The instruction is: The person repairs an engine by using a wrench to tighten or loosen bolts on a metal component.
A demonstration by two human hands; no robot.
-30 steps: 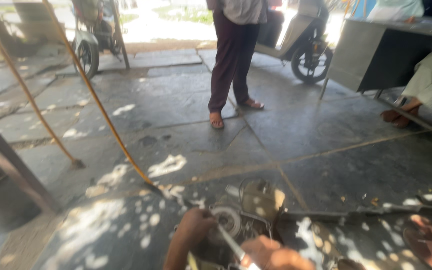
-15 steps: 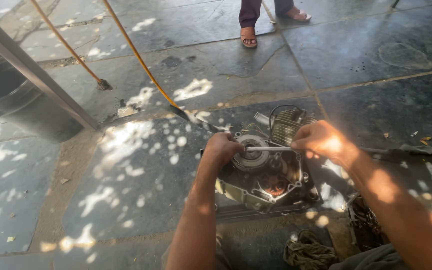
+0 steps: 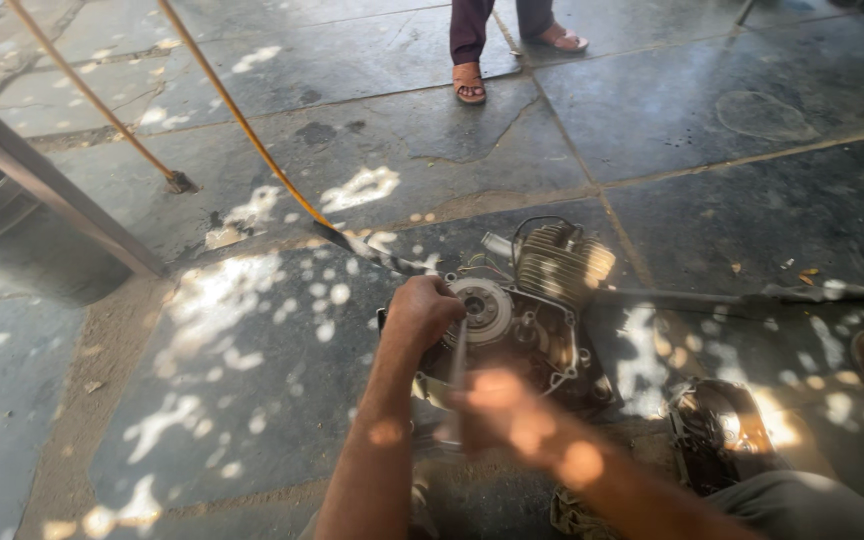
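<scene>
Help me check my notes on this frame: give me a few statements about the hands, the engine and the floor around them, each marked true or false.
1. The left hand rests on the small engine. True.
2. The right hand holds a thin metal tool. True, though motion blurs it.
3. The engine sits on a workbench. False: it sits on the stone floor.
4. A standing person's sandalled feet show at the top. True.
5. The finned cylinder points toward the camera. False: it points away.
</scene>
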